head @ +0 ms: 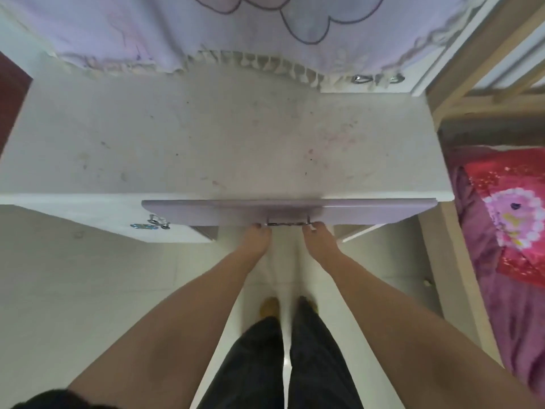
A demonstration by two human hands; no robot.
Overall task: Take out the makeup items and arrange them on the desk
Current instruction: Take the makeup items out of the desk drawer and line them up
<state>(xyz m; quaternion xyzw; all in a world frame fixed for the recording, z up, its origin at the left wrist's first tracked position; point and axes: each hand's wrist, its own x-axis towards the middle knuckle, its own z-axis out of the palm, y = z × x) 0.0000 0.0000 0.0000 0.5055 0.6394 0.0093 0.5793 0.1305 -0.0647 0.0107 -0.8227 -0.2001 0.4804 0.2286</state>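
A white desk with a stained top stands in front of me. Its lilac drawer front sits just proud of the desk's edge, with a metal handle at its middle. My left hand reaches the handle's left end and my right hand its right end. The fingertips of both hands are at the handle, and I cannot tell whether they curl round it. No makeup items are in view; the drawer's inside is hidden.
A lilac cloth with a frilled hem hangs over the desk's back. A small cupboard door with a metal handle is left of the drawer. A wooden bed frame with pink bedding stands on the right. My legs stand on pale floor tiles.
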